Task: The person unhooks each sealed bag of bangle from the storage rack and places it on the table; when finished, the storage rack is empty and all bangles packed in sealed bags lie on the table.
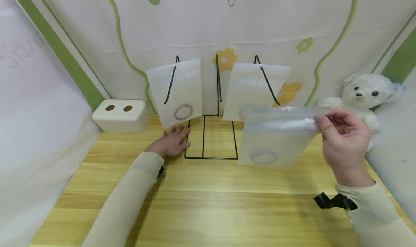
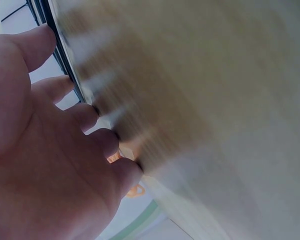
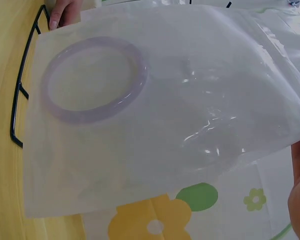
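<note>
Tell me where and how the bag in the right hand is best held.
Probably by the top right corner, from the right, where the right hand pinches the bag: it looks flat there, the ring sits low, and the hole at the top is uncovered.

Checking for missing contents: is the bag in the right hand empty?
No, a purple ring shows through the translucent bag.

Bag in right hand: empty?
Not empty: a purple ring shows through the translucent zip bag in head and right wrist views.

Left hand [image 1: 171,142] spread — perhaps pressing.
</note>
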Demonstrator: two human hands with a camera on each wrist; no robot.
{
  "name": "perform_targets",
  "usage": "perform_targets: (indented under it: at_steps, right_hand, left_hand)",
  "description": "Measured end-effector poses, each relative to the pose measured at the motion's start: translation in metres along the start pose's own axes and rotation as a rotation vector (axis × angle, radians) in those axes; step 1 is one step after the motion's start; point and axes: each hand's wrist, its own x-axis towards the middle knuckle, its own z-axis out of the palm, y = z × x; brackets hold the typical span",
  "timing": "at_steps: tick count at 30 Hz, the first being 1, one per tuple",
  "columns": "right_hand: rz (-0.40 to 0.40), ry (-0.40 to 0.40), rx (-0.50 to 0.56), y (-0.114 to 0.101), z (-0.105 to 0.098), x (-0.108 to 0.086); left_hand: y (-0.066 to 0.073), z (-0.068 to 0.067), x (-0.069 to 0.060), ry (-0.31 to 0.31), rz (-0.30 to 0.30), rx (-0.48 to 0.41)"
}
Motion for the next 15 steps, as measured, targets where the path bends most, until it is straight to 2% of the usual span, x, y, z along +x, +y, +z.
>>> perform_targets:
  at_steps: [5, 9, 12, 15]
  right_hand:
    - [0.002, 0.049, 0.056, -0.007, -0.013, -0.004]
    - [0.008, 0.074, 0.008, -0.014, -0.028, -0.008]
    - [0.036, 0.087, -0.024, -0.019, -0.041, -0.012]
    - [0.072, 0.114, -0.026, -0.022, -0.055, -0.016]
  left_hand:
    - [0.001, -0.002, -0.002, 0.001, 0.002, 0.003]
    - [0.000, -0.002, -0.004, 0.005, 0.003, 0.019]
    - [0.001, -0.006, -0.007, 0.004, 0.029, 0.006]
    - [0.010, -0.015, -0.018, -0.012, 0.038, -0.019]
